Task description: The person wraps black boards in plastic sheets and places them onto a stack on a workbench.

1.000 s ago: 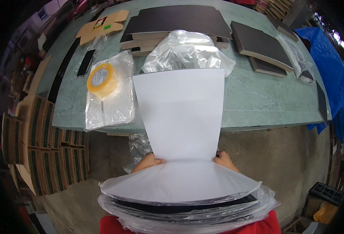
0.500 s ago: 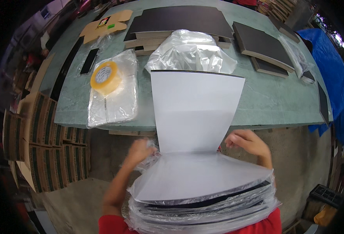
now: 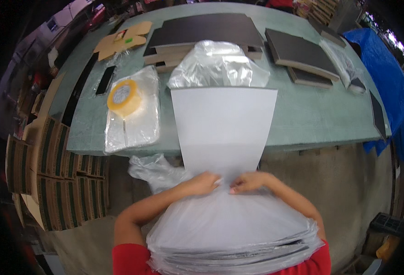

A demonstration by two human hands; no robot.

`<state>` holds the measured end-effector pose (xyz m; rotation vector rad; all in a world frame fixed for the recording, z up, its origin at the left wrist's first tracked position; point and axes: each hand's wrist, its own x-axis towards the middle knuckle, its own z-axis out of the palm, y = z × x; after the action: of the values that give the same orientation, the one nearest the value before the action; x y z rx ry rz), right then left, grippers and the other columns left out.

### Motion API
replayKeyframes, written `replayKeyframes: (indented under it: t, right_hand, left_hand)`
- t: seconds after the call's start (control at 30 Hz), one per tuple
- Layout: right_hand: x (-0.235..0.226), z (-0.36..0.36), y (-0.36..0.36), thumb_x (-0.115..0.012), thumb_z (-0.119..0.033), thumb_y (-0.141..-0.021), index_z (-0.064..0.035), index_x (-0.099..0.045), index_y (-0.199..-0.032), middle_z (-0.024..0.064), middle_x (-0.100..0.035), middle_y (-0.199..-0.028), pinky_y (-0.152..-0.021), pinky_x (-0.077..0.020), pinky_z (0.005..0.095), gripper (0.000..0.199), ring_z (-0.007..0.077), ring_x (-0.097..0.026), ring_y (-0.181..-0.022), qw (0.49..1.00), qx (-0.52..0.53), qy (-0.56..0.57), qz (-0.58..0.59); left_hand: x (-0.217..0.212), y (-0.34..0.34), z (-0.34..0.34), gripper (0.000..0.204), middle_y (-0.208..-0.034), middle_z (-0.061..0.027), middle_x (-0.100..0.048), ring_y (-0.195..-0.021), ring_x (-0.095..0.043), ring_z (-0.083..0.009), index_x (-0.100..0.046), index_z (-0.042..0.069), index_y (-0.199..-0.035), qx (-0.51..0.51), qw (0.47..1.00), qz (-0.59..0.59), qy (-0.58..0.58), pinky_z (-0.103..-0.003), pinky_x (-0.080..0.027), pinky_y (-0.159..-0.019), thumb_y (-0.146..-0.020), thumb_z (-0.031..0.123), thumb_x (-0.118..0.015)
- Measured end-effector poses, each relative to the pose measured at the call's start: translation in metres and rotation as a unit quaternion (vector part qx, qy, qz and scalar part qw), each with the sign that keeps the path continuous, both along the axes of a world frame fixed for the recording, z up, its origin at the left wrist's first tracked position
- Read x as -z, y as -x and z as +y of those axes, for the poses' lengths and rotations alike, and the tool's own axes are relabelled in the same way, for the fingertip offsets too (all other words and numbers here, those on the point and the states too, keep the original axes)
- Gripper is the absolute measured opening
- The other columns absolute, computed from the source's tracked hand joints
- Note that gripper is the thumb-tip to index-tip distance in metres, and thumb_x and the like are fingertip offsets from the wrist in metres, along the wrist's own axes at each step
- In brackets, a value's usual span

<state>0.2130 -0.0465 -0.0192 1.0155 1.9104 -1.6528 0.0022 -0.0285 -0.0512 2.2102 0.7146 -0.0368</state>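
A white panel stands upright in front of me, overlapping the table's near edge. Its lower end meets a stack of flat pieces in clear plastic wrap, close to my body. My left hand is at the far edge of this stack, fingers drawn together and slightly blurred. Just right of it, my right hand has its fingers curled inward over the panel's base. What either hand pinches is too small to make out. Crumpled clear plastic film hangs beside my left forearm.
On the green table sit a yellow tape roll on flat plastic bags, crumpled plastic, and dark-topped panels. More dark panels lie right. Stacked cardboard stands on the floor at left.
Both hands have come inward from the sides of the panel to its base. The clear film at the left now spreads beyond my left arm. The view has shifted slightly.
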Motion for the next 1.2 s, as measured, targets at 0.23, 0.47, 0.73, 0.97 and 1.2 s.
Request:
replayKeyframes:
  t: [0.23,0.47,0.73,0.97,1.2]
  right_hand:
    - [-0.052,0.022,0.004,-0.061,-0.023,-0.076,-0.0009,-0.056,-0.09,0.0079,-0.058,-0.089,-0.076,-0.0417,0.0277,0.026,0.0162,-0.054,-0.087,0.874,0.321,0.054,0.36]
    - [-0.073,0.01,0.023,-0.065,-0.019,-0.073,-0.0011,-0.054,-0.09,0.0074,-0.055,-0.093,-0.069,-0.0418,0.0261,0.027,0.0109,-0.051,-0.084,0.84,0.342,0.101,0.409]
    - [-0.065,0.013,-0.006,-0.066,-0.017,-0.071,-0.0002,-0.052,-0.096,0.0033,-0.053,-0.084,-0.065,-0.0401,0.0223,0.033,0.0093,-0.05,-0.077,0.859,0.347,0.035,0.374]
    - [-0.096,0.001,0.022,-0.064,-0.008,-0.071,0.0006,-0.05,-0.102,0.0022,-0.057,-0.076,-0.065,-0.0429,0.023,0.035,0.0094,-0.053,-0.069,0.789,0.394,-0.031,0.471]
    - [-0.085,-0.005,-0.001,-0.067,-0.012,-0.071,0.0023,-0.055,-0.093,0.0048,-0.059,-0.08,-0.062,-0.0445,0.0223,0.029,0.0101,-0.054,-0.067,0.827,0.461,-0.036,0.32]
  left_hand:
    - [-0.177,-0.025,0.061,0.022,-0.059,-0.0023,-0.046,-0.054,-0.049,-0.0132,-0.05,0.003,-0.078,-0.423,0.823,-0.342,0.16,-0.025,-0.04,-0.046,-0.084,0.024,-0.047]
    - [-0.128,-0.024,0.049,0.05,-0.056,-0.0013,-0.047,-0.053,-0.048,-0.01,-0.048,0.006,-0.065,-0.426,0.827,-0.365,-0.023,-0.02,-0.037,-0.041,-0.085,0.05,-0.035]
    - [-0.134,0.019,0.075,0.04,-0.068,-0.0037,-0.053,-0.052,-0.044,-0.0089,-0.051,0.005,-0.077,-0.432,0.802,-0.399,0.106,-0.017,-0.037,-0.048,-0.086,0.041,-0.037]
    - [-0.111,-0.009,0.031,0.024,-0.074,0.0006,-0.053,-0.053,-0.039,-0.0021,-0.05,0.004,-0.085,-0.224,0.923,-0.314,-0.002,-0.017,-0.033,-0.046,-0.072,0.017,-0.065]
    - [-0.154,-0.002,0.044,0.026,-0.063,0.0044,-0.044,-0.06,-0.041,-0.0033,-0.053,0.005,-0.082,-0.316,0.908,-0.253,0.109,-0.019,-0.035,-0.054,-0.064,0.01,-0.071]
